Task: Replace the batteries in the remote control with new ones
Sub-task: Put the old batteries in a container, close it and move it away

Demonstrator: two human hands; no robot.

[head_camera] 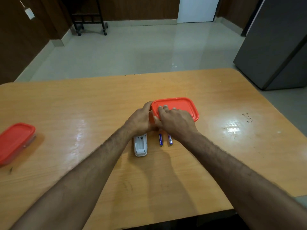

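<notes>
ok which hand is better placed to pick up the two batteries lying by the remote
Right, probably. The right hand rests on the orange lid, and the two batteries lie just under its wrist. The left hand grips the container's left end, above the open remote, farther from them.

No legible text anywhere
</notes>
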